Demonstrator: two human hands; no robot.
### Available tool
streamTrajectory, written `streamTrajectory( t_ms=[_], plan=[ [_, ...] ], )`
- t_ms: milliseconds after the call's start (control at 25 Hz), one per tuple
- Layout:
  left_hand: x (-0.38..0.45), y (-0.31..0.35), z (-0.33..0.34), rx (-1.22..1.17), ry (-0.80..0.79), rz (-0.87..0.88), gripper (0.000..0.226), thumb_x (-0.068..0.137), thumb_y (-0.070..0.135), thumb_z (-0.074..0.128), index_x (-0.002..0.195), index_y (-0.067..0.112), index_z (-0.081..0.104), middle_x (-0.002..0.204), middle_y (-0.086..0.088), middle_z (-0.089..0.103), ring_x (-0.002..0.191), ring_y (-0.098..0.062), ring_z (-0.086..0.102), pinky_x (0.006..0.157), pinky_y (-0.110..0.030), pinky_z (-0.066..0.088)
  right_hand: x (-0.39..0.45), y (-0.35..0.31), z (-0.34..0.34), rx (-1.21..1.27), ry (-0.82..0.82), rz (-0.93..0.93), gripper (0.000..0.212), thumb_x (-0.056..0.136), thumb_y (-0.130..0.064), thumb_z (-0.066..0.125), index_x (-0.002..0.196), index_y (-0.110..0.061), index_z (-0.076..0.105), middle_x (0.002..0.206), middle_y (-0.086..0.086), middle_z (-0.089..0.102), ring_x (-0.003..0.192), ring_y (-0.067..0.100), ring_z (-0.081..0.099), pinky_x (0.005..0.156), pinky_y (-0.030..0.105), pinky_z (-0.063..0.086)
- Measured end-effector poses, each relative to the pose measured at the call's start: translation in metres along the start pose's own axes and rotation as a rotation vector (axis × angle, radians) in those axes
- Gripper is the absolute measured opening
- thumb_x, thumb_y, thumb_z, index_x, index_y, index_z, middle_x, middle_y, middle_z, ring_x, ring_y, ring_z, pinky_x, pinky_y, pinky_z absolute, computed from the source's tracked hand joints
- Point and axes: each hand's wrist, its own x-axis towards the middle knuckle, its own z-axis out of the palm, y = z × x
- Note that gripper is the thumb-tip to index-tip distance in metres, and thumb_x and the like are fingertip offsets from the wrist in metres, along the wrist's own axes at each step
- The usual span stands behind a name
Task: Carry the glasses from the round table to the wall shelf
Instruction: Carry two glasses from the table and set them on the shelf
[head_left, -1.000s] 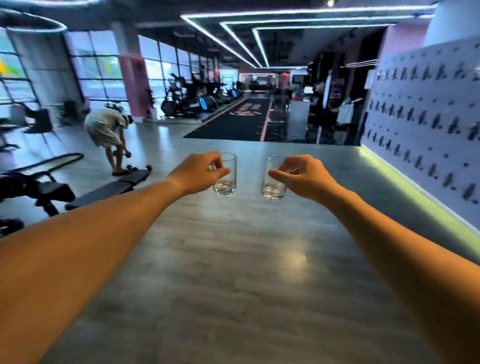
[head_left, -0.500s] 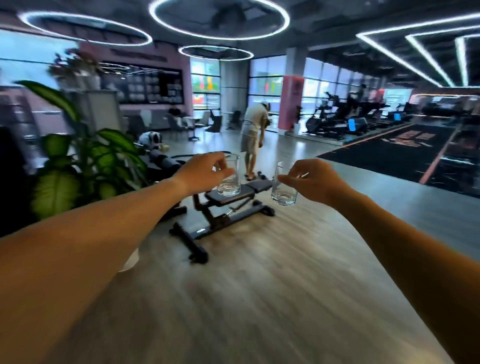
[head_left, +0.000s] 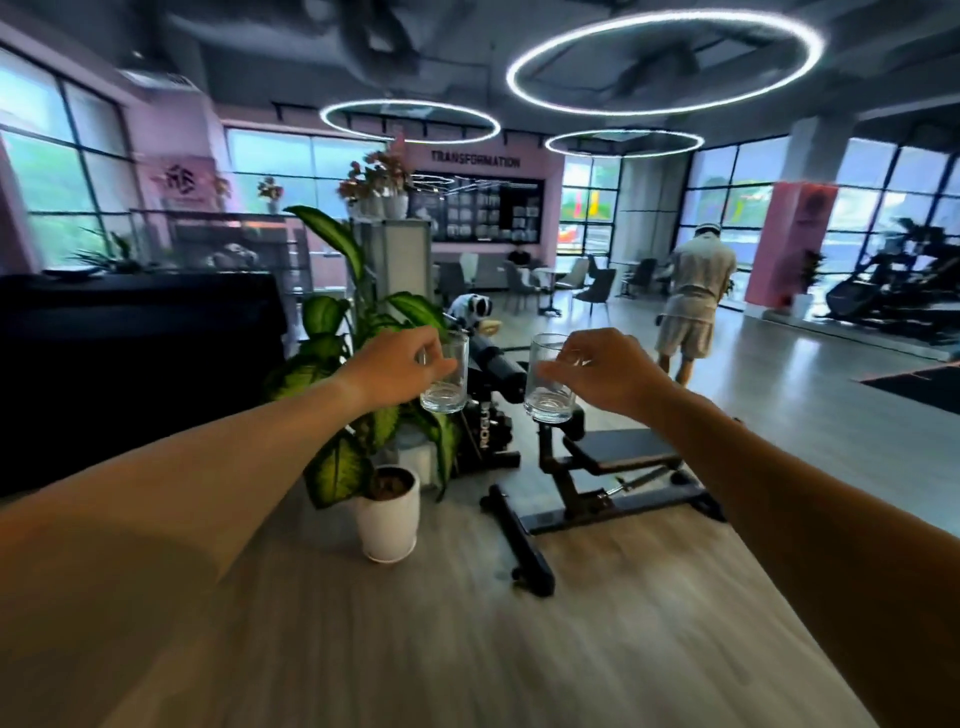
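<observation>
A gym floor of pale wood planks fills the near view. Straight ahead stands a black weight bench, and just to its left a leafy plant in a white pot. Farther off on the right, a person in pale shorts walks away. Both arms reach forward at chest height. The left hand pinches the left drinking glass near its rim; the right hand grips the right drinking glass the same way. Both look empty, light, rigid, smooth and breakable; a grip lower on the wall would likely be steadier.
</observation>
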Motion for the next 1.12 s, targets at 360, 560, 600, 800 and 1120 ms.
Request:
streamTrajectory(
  t_ms=[360, 560, 600, 800, 1120],
  plan=[
    [0.082, -0.132, -0.039, 0.083, 0.118, -0.196, 0.027, 0.087, 0.053, 0.061, 0.076, 0.029, 0.056, 0.080, 0.004, 0.067, 0.069, -0.014, 0.062, 0.065, -0.034, 0.050, 0.176, -0.020, 0.118, 0.133, -0.098, -0.220, 0.029, 0.075, -0.052, 0.073, 0.060, -0.031, 0.061, 0.067, -0.017, 0.060, 0.064, 0.000, 0.057, 0.052, 0.019, 0.038],
    [0.121, -0.200, -0.052, 0.135, 0.219, -0.343, 0.027, 0.083, 0.058, 0.059, 0.075, 0.033, 0.055, 0.093, 0.006, 0.067, 0.087, -0.015, 0.065, 0.078, -0.039, 0.053, 0.277, -0.026, 0.186, 0.190, -0.189, -0.348, 0.030, 0.078, -0.050, 0.072, 0.071, -0.021, 0.068, 0.073, -0.008, 0.067, 0.069, 0.009, 0.063, 0.061, 0.024, 0.047],
    [0.128, -0.214, -0.055, 0.149, 0.237, -0.377, 0.027, 0.083, 0.059, 0.059, 0.075, 0.033, 0.055, 0.093, 0.006, 0.068, 0.087, -0.015, 0.065, 0.079, -0.039, 0.053, 0.296, -0.030, 0.200, 0.192, -0.214, -0.368, 0.030, 0.078, -0.051, 0.072, 0.072, -0.021, 0.068, 0.073, -0.006, 0.068, 0.069, 0.010, 0.063, 0.061, 0.025, 0.048],
    [0.145, -0.280, -0.079, 0.210, 0.317, -0.517, 0.025, 0.085, 0.055, 0.059, 0.074, 0.033, 0.054, 0.088, 0.004, 0.067, 0.083, -0.018, 0.067, 0.077, -0.041, 0.056, 0.376, -0.069, 0.270, 0.259, -0.299, -0.471, 0.028, 0.079, -0.048, 0.073, 0.065, -0.026, 0.063, 0.073, -0.007, 0.065, 0.070, 0.012, 0.061, 0.061, 0.026, 0.044],
    [0.163, -0.425, -0.135, 0.270, 0.385, -0.627, 0.022, 0.085, 0.054, 0.059, 0.076, 0.035, 0.055, 0.086, 0.006, 0.068, 0.078, -0.015, 0.069, 0.071, -0.038, 0.059, 0.472, -0.162, 0.414, 0.315, -0.439, -0.572, 0.025, 0.080, -0.051, 0.070, 0.068, -0.030, 0.064, 0.079, -0.011, 0.064, 0.075, 0.009, 0.061, 0.052, 0.019, 0.039]
  ],
)
